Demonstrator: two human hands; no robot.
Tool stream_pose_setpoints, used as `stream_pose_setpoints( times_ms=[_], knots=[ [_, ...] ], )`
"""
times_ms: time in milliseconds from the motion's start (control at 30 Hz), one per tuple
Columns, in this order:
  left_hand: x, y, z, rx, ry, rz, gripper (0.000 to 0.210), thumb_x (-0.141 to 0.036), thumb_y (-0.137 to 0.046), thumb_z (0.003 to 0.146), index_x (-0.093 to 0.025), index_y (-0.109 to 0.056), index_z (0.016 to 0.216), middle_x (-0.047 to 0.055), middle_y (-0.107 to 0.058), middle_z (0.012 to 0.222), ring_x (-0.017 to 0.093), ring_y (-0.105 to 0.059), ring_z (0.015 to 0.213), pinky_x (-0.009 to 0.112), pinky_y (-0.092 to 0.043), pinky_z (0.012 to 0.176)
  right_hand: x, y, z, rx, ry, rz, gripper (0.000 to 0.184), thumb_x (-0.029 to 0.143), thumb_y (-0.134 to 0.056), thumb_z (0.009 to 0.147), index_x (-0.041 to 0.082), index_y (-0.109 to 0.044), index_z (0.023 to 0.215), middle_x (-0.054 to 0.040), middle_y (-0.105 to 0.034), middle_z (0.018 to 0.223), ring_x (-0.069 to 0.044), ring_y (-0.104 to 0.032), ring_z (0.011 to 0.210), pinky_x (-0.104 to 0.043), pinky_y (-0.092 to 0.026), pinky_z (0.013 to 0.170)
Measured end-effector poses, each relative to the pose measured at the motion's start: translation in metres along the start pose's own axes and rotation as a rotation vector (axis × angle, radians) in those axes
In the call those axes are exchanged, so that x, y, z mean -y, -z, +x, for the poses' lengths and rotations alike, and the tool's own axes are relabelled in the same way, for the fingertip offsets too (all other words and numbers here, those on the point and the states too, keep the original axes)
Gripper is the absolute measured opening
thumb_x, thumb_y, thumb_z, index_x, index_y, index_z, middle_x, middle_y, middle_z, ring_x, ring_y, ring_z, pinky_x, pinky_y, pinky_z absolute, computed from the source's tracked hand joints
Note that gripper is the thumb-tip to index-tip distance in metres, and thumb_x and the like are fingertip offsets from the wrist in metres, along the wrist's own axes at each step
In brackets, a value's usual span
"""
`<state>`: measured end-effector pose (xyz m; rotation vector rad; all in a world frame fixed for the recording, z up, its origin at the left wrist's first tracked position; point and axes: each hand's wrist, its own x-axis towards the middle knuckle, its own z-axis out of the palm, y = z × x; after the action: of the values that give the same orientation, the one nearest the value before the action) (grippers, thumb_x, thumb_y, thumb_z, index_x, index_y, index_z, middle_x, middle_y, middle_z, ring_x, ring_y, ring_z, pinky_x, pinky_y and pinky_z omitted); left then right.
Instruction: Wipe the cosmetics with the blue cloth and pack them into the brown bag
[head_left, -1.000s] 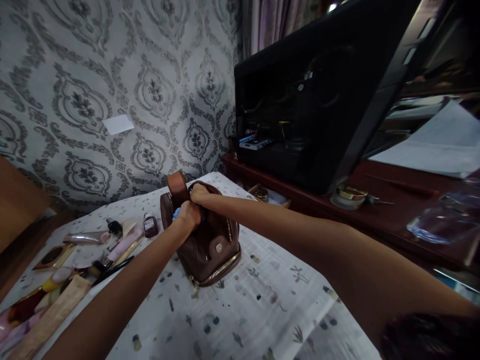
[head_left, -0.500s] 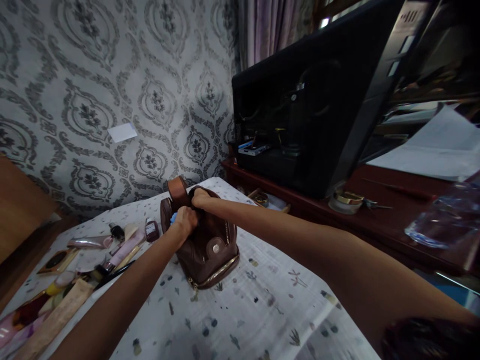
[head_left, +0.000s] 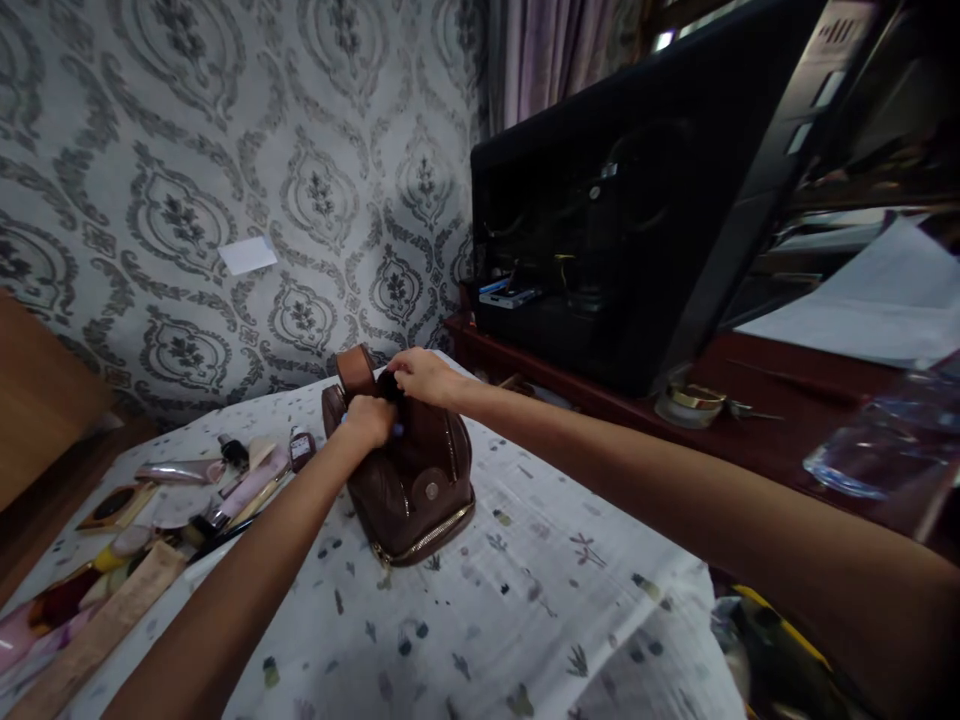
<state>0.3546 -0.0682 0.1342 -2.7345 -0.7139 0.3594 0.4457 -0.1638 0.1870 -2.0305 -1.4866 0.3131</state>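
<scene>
A brown leather bag [head_left: 435,515] with a zip along its front edge stands on the printed cloth, its top gaping. My left hand [head_left: 371,420] is closed inside the mouth of the bag; a bit of something blue shows beside its fingers, too little to name. At the far rim, my right hand [head_left: 421,376] has its fingers bent and pinched on the bag's edge. The tan strap [head_left: 355,368] loops up behind my left hand. Both hands' fingertips are partly hidden.
Cosmetics lie on the left, among them a pink tube [head_left: 180,472], a compact [head_left: 116,507] and a small dark red bottle [head_left: 301,448]. A black computer case [head_left: 600,230] stands on the red-brown desk [head_left: 757,440] at right, near a gold-lidded jar [head_left: 690,403].
My right hand has risen out of the bag's mouth to its far rim. My left hand has shifted slightly up within the opening, and less of the blue thing shows.
</scene>
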Motion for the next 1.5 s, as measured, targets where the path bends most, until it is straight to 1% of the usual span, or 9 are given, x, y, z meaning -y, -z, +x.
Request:
stream_pose_setpoints(
  times_ms=[100,267,433,533,800,1000,1133,1300,1500],
  knots=[
    [0.019,0.019,-0.003,-0.025,0.065,-0.062,0.032,-0.038,-0.057,0.090,-0.016,-0.067,0.112,0.012,-0.072,0.110,0.025,-0.068,0.100,0.030,-0.052,0.080,-0.012,0.005,-0.010,-0.085,0.107,0.060,0.032,0.007,-0.048,0.091,0.014,-0.070,0.113,-0.0046,-0.074,0.096,-0.014,-0.067,0.089,-0.022,-0.049,0.077],
    [0.047,0.044,-0.007,-0.025,0.155,-0.077,0.037,-0.031,-0.050,0.090,-0.016,-0.062,0.122,0.008,-0.072,0.115,0.021,-0.067,0.105,0.022,-0.049,0.080,-0.033,0.012,-0.031,-0.321,0.281,0.163,0.028,0.009,-0.049,0.088,0.015,-0.071,0.104,-0.0051,-0.074,0.099,-0.017,-0.065,0.092,-0.028,-0.048,0.084],
    [0.035,0.038,-0.001,0.136,0.197,0.018,0.055,-0.040,-0.071,0.072,-0.018,-0.065,0.122,0.016,-0.070,0.121,0.031,-0.067,0.106,0.031,-0.052,0.082,-0.052,0.003,-0.052,-0.447,0.340,0.196,0.026,0.013,-0.049,0.088,0.016,-0.068,0.106,-0.0102,-0.066,0.113,-0.022,-0.059,0.109,-0.035,-0.046,0.095],
    [0.019,0.024,0.002,0.214,0.193,0.089,0.058,-0.039,-0.077,0.065,-0.019,-0.067,0.118,0.018,-0.070,0.121,0.035,-0.067,0.109,0.036,-0.052,0.084,-0.065,-0.012,-0.061,-0.396,0.311,0.203,0.029,0.017,-0.053,0.086,0.015,-0.064,0.113,-0.0139,-0.058,0.120,-0.024,-0.051,0.122,-0.038,-0.042,0.102],
    [0.013,0.001,0.002,0.202,0.188,0.181,0.050,-0.036,-0.061,0.082,-0.015,-0.060,0.126,0.021,-0.067,0.125,0.033,-0.066,0.112,0.035,-0.051,0.085,-0.079,-0.035,-0.068,-0.305,0.306,0.257,0.042,0.013,-0.052,0.084,0.017,-0.059,0.125,-0.0160,-0.048,0.135,-0.028,-0.040,0.136,-0.046,-0.036,0.109],
    [0.009,-0.004,-0.001,0.112,0.207,0.198,0.039,-0.016,-0.045,0.089,-0.004,-0.055,0.125,0.025,-0.069,0.114,0.032,-0.067,0.108,0.037,-0.051,0.084,-0.074,-0.037,-0.066,-0.248,0.309,0.257,0.038,0.008,-0.051,0.083,0.018,-0.065,0.117,-0.0137,-0.051,0.134,-0.025,-0.050,0.127,-0.043,-0.040,0.106],
    [0.009,-0.011,-0.003,0.063,0.177,0.196,0.040,-0.007,-0.034,0.091,-0.003,-0.051,0.127,0.025,-0.065,0.118,0.030,-0.064,0.111,0.036,-0.050,0.087,-0.073,-0.038,-0.068,-0.233,0.301,0.251,0.037,0.009,-0.050,0.084,0.015,-0.066,0.117,-0.0156,-0.050,0.135,-0.026,-0.049,0.129,-0.041,-0.039,0.107],
    [0.010,-0.012,-0.002,0.066,0.174,0.166,0.040,-0.006,-0.037,0.090,-0.004,-0.050,0.128,0.025,-0.060,0.123,0.030,-0.066,0.109,0.036,-0.052,0.085,-0.073,-0.037,-0.066,-0.231,0.310,0.250,0.035,0.010,-0.051,0.085,0.017,-0.065,0.116,-0.0142,-0.051,0.133,-0.025,-0.050,0.125,-0.041,-0.041,0.103],
    [0.019,-0.001,0.005,0.073,0.180,0.124,0.054,-0.020,-0.065,0.078,-0.008,-0.052,0.129,0.023,-0.056,0.132,0.032,-0.065,0.110,0.034,-0.051,0.086,-0.072,-0.034,-0.066,-0.223,0.286,0.233,0.032,0.011,-0.053,0.085,0.016,-0.066,0.114,-0.0152,-0.051,0.132,-0.025,-0.050,0.124,-0.041,-0.041,0.104]
  ],
)
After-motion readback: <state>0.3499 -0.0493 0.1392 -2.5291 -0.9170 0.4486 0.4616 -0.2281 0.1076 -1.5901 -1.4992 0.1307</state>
